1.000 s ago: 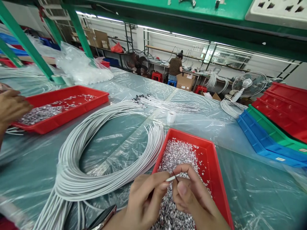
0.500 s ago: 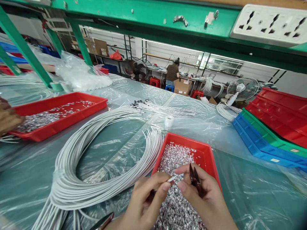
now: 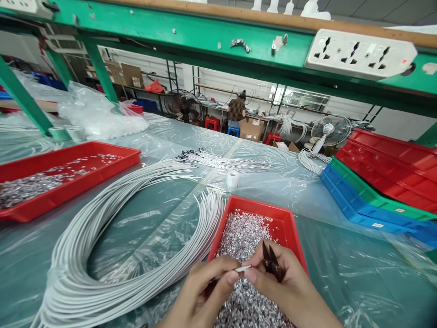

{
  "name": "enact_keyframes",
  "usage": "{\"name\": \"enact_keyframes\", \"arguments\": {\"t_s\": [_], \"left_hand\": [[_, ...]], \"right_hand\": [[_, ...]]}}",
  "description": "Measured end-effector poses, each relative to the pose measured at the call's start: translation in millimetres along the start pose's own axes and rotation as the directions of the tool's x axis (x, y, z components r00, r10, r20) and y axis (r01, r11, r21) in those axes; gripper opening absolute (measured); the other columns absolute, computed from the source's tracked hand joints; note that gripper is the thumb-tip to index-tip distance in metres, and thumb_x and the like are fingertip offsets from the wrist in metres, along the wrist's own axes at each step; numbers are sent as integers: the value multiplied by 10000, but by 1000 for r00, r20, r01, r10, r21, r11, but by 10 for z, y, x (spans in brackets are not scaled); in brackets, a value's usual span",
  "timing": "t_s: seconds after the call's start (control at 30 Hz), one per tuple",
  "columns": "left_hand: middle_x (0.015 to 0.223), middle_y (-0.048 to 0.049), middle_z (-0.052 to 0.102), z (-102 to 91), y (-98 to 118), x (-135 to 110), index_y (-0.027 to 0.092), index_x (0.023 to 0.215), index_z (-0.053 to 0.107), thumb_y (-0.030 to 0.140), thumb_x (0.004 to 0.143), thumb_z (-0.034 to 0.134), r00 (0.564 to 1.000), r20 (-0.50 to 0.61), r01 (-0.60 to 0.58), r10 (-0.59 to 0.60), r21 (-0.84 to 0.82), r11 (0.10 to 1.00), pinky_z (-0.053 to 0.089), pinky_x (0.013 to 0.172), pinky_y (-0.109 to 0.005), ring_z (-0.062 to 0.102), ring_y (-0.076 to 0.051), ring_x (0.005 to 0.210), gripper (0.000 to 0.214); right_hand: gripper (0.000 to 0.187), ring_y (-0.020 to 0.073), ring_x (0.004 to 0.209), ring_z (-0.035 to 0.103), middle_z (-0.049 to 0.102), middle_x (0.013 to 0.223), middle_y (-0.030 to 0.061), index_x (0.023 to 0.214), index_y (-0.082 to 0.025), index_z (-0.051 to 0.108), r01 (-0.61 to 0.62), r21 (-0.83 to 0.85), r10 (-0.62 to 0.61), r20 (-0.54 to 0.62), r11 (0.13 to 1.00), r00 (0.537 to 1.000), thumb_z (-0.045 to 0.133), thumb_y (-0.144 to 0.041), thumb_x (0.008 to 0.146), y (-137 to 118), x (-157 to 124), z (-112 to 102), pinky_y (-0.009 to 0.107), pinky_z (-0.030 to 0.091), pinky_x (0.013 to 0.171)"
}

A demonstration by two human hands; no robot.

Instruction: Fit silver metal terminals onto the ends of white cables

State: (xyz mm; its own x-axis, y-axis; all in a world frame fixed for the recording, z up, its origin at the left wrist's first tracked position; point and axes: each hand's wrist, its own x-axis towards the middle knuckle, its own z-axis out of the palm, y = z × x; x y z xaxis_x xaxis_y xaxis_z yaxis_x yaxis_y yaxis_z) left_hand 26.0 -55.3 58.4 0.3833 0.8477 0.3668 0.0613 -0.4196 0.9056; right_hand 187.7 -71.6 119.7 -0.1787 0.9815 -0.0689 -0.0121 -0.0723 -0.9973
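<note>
A plastic-covered table (image 3: 341, 269) carries a thick coil of pale cables (image 3: 112, 298) and, beside it, a red tray (image 3: 287, 228). Over the tray, the left hand's (image 3: 206, 284) fingers pinch a slim, white cable end (image 3: 241, 269); the right hand (image 3: 282, 275) grips dark cutters (image 3: 272, 264), its thumb and forefinger meeting at the cable's tip. That long axis runs crosswise, nearly level, pointing right and slightly up, above loose silvery scraps (image 3: 252, 296).
</note>
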Motion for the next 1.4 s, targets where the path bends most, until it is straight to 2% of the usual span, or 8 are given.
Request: {"name": "enact_keyframes", "arguments": {"t_s": [0.2, 0.37, 0.53, 0.63, 0.77, 1.1, 1.23, 1.4], "left_hand": [[611, 22, 437, -14, 53, 34, 189, 746, 598, 412, 902, 474, 992, 49, 123, -117, -135, 983, 293, 496, -227, 353, -112, 552, 299], [609, 27, 416, -59, 44, 57, 188, 753, 617, 486, 867, 511, 979, 96, 199, -180, -257, 946, 261, 484, -231, 328, -108, 542, 336], [640, 27, 433, -98, -57, 47, 203, 826, 621, 426, 893, 504, 969, 164, 226, -188, -259, 939, 272, 494, -214, 340, -101, 552, 261], [640, 26, 440, -89, -51, 53, 204, 792, 624, 430, 883, 520, 971, 127, 230, -204, -252, 940, 271, 495, -209, 338, -101, 558, 265], [625, 23, 442, -55, 35, 59, 192, 746, 627, 463, 851, 549, 967, 64, 255, -247, -259, 931, 257, 493, -223, 329, -107, 557, 301], [633, 19, 448, -103, 4, 108, 178, 772, 602, 391, 910, 464, 974, 170, 172, -151, -111, 979, 282, 510, -230, 362, -113, 566, 289], [628, 21, 446, -92, -5, 98, 177, 762, 602, 376, 907, 472, 980, 147, 149, -134, -95, 984, 287, 500, -221, 366, -110, 561, 279], [627, 14, 478, -81, -24, 75, 182, 770, 612, 362, 905, 479, 988, 80, 143, -136, -93, 985, 316, 495, -209, 392, -111, 556, 261]], "right_hand": [[114, 97, 503, 240, 339, 540, -89, 686, -205, 556, -37, 61, 36, 17, 997, 999, 670, -219, 690, 37, 25, -22, 277, 158, 490], [118, 84, 445, 221, 355, 517, -95, 682, -220, 566, -47, 142, 34, 96, 989, 995, 680, -220, 713, 139, 53, -74, 268, 149, 443], [86, 97, 487, 248, 346, 528, -87, 674, -209, 579, -8, 61, 5, 51, 998, 999, 656, -195, 709, 107, 51, -43, 270, 168, 470], [65, 104, 501, 231, 310, 525, -92, 689, -203, 586, -4, -7, 4, -2, 1000, 1000, 645, -214, 716, 45, 36, -10, 278, 158, 482], [73, 105, 507, 235, 317, 529, -91, 694, -203, 592, 2, 1, -2, 6, 1000, 1000, 655, -226, 724, 26, 34, -18, 282, 156, 485], [119, 100, 508, 231, 319, 531, -93, 666, -204, 560, 3, 27, -6, 89, 1000, 996, 652, -183, 738, 117, 48, -110, 270, 167, 476], [117, 98, 507, 248, 345, 535, -86, 655, -201, 549, -1, 29, -2, 82, 1000, 997, 648, -182, 713, 120, 67, -99, 263, 174, 472], [43, 97, 492, 225, 308, 521, -92, 694, -199, 608, -3, -20, 3, 1, 1000, 1000, 638, -196, 725, 87, 64, -51, 266, 160, 465]]}}
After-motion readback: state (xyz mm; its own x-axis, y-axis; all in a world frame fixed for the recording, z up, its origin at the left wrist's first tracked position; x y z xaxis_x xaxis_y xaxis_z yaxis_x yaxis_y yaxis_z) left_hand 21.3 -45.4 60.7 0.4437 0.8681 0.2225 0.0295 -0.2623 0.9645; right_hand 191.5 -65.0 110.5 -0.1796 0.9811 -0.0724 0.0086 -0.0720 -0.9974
